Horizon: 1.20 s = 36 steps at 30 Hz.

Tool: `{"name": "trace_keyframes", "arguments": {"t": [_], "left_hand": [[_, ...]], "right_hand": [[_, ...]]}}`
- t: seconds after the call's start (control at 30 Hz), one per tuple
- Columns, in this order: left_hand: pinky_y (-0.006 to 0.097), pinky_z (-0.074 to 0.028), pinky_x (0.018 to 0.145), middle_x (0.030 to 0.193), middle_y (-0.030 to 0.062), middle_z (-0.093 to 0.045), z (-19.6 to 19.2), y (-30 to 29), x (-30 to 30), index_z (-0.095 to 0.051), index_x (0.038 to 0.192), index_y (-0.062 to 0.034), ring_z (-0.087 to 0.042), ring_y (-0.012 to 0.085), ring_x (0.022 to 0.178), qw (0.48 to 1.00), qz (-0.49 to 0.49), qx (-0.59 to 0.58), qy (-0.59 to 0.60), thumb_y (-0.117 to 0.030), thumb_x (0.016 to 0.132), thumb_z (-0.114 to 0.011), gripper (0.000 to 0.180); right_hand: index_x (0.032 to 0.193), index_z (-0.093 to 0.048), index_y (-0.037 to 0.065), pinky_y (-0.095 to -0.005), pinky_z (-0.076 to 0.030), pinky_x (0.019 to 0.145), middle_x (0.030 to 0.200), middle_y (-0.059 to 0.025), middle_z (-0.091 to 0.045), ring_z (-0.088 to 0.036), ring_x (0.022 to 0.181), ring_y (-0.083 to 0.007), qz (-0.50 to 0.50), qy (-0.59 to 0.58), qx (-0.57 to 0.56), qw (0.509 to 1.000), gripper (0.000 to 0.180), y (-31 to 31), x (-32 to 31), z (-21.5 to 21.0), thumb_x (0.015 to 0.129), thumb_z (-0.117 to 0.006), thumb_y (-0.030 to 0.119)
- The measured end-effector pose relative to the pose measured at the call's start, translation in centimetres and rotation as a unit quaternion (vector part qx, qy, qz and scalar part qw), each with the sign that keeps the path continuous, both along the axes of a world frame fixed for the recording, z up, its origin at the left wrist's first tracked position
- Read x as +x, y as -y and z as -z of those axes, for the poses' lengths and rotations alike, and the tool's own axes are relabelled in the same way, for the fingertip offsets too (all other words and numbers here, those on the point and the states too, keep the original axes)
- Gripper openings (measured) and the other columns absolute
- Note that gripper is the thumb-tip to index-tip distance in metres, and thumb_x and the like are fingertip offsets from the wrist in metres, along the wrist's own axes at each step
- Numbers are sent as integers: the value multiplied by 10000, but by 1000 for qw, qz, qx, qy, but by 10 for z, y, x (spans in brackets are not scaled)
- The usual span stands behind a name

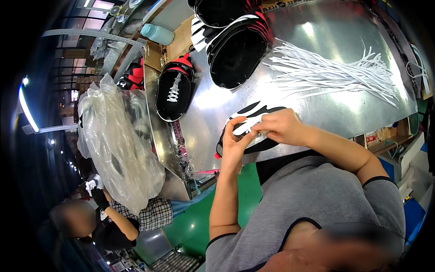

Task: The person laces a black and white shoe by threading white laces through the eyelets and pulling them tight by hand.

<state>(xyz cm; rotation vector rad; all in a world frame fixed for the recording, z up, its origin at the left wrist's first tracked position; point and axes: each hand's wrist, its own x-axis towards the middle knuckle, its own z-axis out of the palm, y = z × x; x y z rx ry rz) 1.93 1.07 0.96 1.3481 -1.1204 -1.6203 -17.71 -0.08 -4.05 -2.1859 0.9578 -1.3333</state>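
Observation:
A black and white shoe upper (pixel 263 146) with a small red tab lies near the front edge of the metal table (pixel 204 140). My left hand (pixel 233 141) is closed on its left part, thumb and forefinger curled over the white middle. From the other side my right hand (pixel 285 128) reaches across, its fingertips pinched at the white lacing. The fingertips of both hands almost meet there and partly cover the lace. Further right on the table spreads a loose bundle of white shoelaces (pixel 335 75).
At the back stand stacked black, white and red shoe uppers (pixel 238 59). A laced upper (pixel 170 106) sits at the left. Beyond the table's left edge hangs a clear plastic bag (pixel 115 140); a co-worker (pixel 115 226) is behind it. A light blue bottle (pixel 157 34) stands far left.

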Motion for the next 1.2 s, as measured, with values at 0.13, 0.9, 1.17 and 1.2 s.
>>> {"name": "trace_keyframes", "arguments": {"t": [0.13, 0.9, 1.17, 1.2], "left_hand": [[275, -513, 838, 1089, 74, -650, 1, -2, -2, -492, 1314, -56, -640, 131, 952, 1000, 14, -9, 9, 3, 911, -680, 449], [391, -522, 732, 971, 152, -691, 1, -26, 2, -632, 1038, -16, -674, 353, 857, 869, 82, -286, 395, -118, 850, -767, 253], [375, -515, 656, 867, 127, -694, 10, -27, -9, -662, 976, -33, -679, 320, 758, 841, 18, -363, 401, -154, 830, -799, 235], [372, -511, 646, 859, 124, -693, 12, -28, -9, -663, 972, -34, -676, 314, 745, 838, 21, -364, 407, -157, 830, -800, 233]], "right_hand": [[948, -698, 168, -336, -489, 546, 755, 20, -581, -635, 667, -203, 20, -21, -5, 1000, 270, 3, 2, -2, 707, -737, 53], [1180, -665, 109, -327, -492, 548, 778, -31, -614, -640, 662, -190, -45, -58, 32, 997, 358, -24, -9, 3, 832, -740, 143], [1054, -561, 41, -411, -520, 667, 908, -132, -680, -675, 783, -318, -19, 13, 303, 953, 192, -45, -15, -13, 955, -644, 184], [1042, -560, 40, -412, -517, 664, 902, -133, -680, -672, 773, -321, -15, 11, 304, 953, 182, -45, -16, -14, 957, -639, 179]]}}
